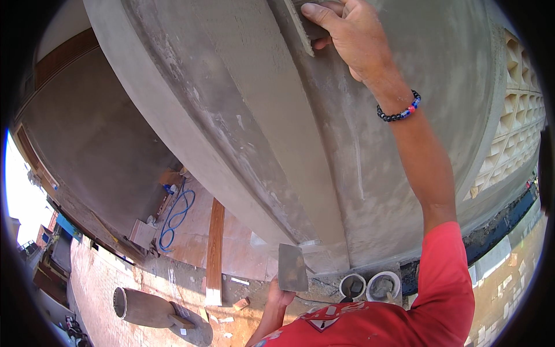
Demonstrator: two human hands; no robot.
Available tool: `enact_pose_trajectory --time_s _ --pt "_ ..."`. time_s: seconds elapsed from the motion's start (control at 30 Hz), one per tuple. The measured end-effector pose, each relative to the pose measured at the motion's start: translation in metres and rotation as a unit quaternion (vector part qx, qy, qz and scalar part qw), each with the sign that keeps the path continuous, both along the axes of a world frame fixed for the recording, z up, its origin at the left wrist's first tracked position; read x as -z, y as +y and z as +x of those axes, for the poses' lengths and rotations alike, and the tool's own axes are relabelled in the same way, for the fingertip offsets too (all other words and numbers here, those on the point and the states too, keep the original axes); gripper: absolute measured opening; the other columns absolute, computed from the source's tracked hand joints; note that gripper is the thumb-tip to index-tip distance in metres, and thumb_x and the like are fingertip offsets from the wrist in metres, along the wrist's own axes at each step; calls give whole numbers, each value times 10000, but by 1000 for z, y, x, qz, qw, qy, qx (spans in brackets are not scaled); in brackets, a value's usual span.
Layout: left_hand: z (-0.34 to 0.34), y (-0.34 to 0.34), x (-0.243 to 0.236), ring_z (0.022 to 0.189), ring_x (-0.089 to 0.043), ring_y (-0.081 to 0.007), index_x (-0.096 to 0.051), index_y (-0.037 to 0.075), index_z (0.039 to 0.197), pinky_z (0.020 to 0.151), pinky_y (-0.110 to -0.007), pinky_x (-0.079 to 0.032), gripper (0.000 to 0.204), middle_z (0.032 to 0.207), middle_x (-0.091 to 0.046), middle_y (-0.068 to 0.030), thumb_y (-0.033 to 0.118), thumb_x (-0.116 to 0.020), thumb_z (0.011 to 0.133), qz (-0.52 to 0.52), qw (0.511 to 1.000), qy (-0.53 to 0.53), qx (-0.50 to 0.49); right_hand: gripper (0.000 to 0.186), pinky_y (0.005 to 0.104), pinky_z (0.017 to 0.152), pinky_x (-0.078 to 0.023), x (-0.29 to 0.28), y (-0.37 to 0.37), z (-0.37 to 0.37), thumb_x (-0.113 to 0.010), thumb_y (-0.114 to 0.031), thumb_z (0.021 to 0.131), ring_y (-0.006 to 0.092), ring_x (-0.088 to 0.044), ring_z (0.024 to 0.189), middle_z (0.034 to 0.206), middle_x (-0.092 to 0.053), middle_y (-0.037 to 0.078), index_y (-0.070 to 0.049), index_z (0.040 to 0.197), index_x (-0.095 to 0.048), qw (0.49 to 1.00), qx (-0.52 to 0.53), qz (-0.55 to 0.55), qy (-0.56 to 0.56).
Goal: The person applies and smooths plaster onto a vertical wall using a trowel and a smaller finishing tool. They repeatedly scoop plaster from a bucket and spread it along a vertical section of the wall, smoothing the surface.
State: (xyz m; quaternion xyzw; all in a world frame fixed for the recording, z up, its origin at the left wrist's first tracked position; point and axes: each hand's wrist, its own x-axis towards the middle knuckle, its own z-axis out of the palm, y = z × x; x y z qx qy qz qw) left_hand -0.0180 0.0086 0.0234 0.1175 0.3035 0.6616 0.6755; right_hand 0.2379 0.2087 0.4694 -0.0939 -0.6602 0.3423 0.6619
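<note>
High on the grey plastered wall [393, 173], my right hand [361, 43] is closed around a dark flat plate [299, 26] with a plaster-caked edge. The plate is at the right side of a raised plaster band [277, 115] running down the wall; the top of the frame cuts it off, so its full shape is hidden. Low down, my left hand [280, 295] grips a rectangular grey plastering trowel [293, 268], its flat face turned up. The trowel's handle is hidden under the blade. A beaded bracelet [400, 111] circles my right wrist.
Two buckets stand at the wall's foot, one dark inside [351, 285] and one white with grey mix [384, 286]. A wooden plank [214, 248] lies by the doorway near a blue hose [173, 220]. At lower left rests a cylindrical container [144, 307]. Patterned blocks [511, 121] line the right.
</note>
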Motion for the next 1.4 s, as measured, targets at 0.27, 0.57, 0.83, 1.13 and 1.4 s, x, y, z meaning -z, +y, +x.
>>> enact_pose_trajectory --time_s 0.27,0.57,0.83,1.13,1.4 --pt "-1 -15 9 1011 -601 -221 -532 3 1211 882 -343 -494 320 1136 -613 -100 137 -434 937 -56 998 15 -22 420 298 839 -494 177 11 -27 -650 -53 846 176 -630 932 1088 -662 134 -23 1254 -560 997 60 4 47" --pt "12 -10 -7 991 -602 -224 -509 -12 1224 855 -343 -500 323 1140 -601 -123 136 -421 951 -60 997 56 6 387 285 718 -508 257 -29 6 -645 9 817 170 -613 843 986 -638 92 -3 1199 -586 989 105 -77 63" --pt "21 -12 -13 1015 -593 -227 -499 -9 1244 862 -357 -501 339 1153 -597 -123 152 -423 955 -45 998 40 30 326 349 713 -477 99 16 -1 -670 -31 761 253 -524 832 906 -583 87 -30 1080 -605 845 406 337 -83" --pt "-17 -29 20 1038 -591 -218 -531 7 1213 872 -362 -499 322 1160 -606 -89 158 -430 947 -17 1000 -3 -1 364 333 710 -468 274 -14 -15 -613 -58 764 225 -515 875 949 -528 79 -46 1127 -593 745 287 416 -435" --pt "-10 -24 3 1029 -593 -210 -534 15 1203 871 -342 -496 308 1156 -606 -89 147 -446 939 -26 1000 -3 -1 333 316 674 -507 107 7 -5 -670 -45 737 188 -514 835 884 -526 31 -93 1063 -625 786 407 421 -199"
